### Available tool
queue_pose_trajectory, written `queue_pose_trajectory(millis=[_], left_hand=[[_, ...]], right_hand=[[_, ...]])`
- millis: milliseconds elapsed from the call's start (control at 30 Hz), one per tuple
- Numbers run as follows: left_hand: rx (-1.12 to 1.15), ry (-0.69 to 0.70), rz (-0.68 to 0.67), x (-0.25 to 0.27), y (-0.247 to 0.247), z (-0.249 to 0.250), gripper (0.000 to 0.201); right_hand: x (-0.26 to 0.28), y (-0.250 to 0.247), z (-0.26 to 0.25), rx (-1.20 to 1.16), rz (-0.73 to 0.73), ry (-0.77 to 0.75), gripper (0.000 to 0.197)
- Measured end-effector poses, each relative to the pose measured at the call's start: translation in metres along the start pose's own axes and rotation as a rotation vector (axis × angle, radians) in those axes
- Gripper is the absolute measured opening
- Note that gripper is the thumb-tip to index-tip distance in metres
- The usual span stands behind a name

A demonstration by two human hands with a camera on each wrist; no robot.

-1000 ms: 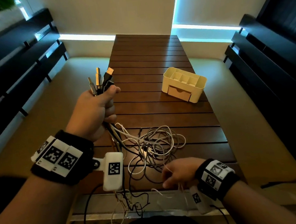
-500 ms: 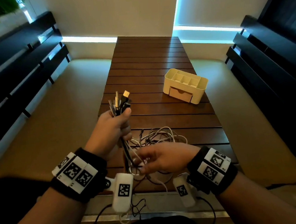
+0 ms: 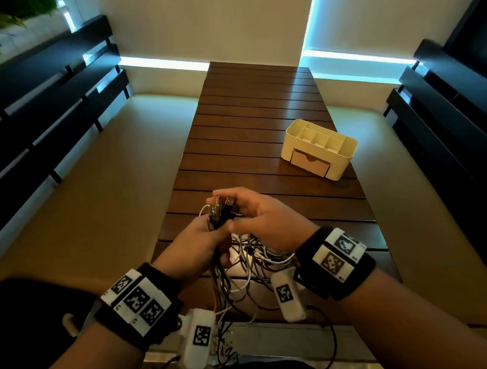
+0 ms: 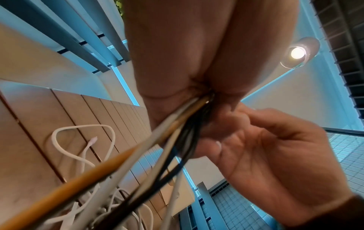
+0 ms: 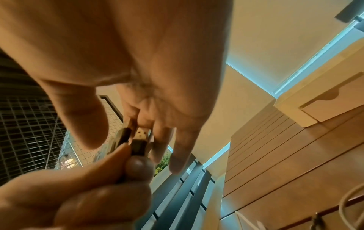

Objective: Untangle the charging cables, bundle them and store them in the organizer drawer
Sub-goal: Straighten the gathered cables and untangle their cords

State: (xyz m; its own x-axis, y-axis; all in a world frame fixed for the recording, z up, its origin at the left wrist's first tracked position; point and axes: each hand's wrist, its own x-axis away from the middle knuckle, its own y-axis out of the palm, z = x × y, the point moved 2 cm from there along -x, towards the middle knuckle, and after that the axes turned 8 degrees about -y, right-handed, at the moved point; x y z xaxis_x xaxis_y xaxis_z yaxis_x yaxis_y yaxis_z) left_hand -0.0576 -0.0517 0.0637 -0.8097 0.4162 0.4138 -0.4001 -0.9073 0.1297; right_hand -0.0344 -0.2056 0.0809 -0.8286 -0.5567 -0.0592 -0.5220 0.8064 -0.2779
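Observation:
My left hand grips a bundle of charging cables just below their plugs, held upright above the near end of the wooden table. The loose black, white and orange lengths hang down from that fist into a tangle on the table. My right hand reaches over from the right, its fingers fairly straight and touching the USB plug ends, with the thumb beside them. The cream organizer stands further back on the right, and its drawer is closed.
Dark slatted benches run along both sides of the narrow table, with beige floor between. A metal strip edges the table's near end, where thin wires hang. A white cable loop lies flat on the slats.
My left hand came down and closer to me with the plugs. My right hand left the tangle near the table edge and rose to the plug ends.

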Motion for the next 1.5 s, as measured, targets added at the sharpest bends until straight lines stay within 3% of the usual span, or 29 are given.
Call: queue_pose_trajectory(millis=[133, 267, 367, 567, 667, 767, 967, 1033, 1133, 1233, 1300, 1400, 1500], left_hand=[[0.079, -0.017, 0.062, 0.003, -0.013, -0.001, 0.012], [0.199, 0.004, 0.139, 0.008, -0.029, 0.003, 0.018], [0.27, 0.016, 0.147, 0.01, -0.042, 0.003, 0.019], [0.278, 0.044, 0.195, 0.007, -0.06, 0.001, 0.024], [0.266, 0.042, 0.207, 0.005, -0.068, 0.003, 0.026], [0.243, 0.036, 0.218, 0.0, -0.078, 0.004, 0.027], [0.241, 0.019, 0.165, -0.013, -0.088, 0.007, 0.025], [0.228, 0.011, 0.135, -0.017, -0.088, 0.008, 0.026], [0.216, 0.011, 0.093, -0.023, -0.088, 0.01, 0.028], [0.223, 0.003, 0.069, -0.027, -0.088, 0.011, 0.027], [0.242, 0.0, 0.064, -0.027, -0.088, 0.011, 0.026], [0.249, 0.005, 0.067, -0.027, -0.086, 0.011, 0.024], [0.245, 0.017, 0.076, -0.026, -0.082, 0.012, 0.021]], right_hand=[[-0.008, -0.003, 0.017, -0.114, 0.074, 0.015, 0.05], [-0.018, 0.003, 0.068, 0.164, 0.293, 0.213, 0.018], [-0.027, 0.014, 0.106, 0.326, 0.26, 0.375, 0.022], [-0.048, 0.031, 0.141, 0.592, 0.11, 0.478, 0.042], [-0.051, 0.025, 0.145, 0.706, 0.068, 0.45, 0.024], [-0.044, 0.008, 0.14, 0.581, 0.26, 0.421, 0.012], [-0.028, -0.051, 0.114, 0.321, 0.768, 0.331, 0.012], [-0.029, -0.066, 0.104, 0.263, 0.859, 0.296, 0.007], [-0.031, -0.078, 0.114, 0.197, 0.825, 0.369, 0.011], [-0.023, -0.074, 0.134, 0.234, 0.728, 0.495, 0.039], [-0.013, -0.063, 0.141, 0.303, 0.664, 0.527, 0.033], [0.004, -0.047, 0.147, 0.413, 0.549, 0.573, 0.006], [0.011, -0.04, 0.149, 0.54, 0.43, 0.594, 0.013]])
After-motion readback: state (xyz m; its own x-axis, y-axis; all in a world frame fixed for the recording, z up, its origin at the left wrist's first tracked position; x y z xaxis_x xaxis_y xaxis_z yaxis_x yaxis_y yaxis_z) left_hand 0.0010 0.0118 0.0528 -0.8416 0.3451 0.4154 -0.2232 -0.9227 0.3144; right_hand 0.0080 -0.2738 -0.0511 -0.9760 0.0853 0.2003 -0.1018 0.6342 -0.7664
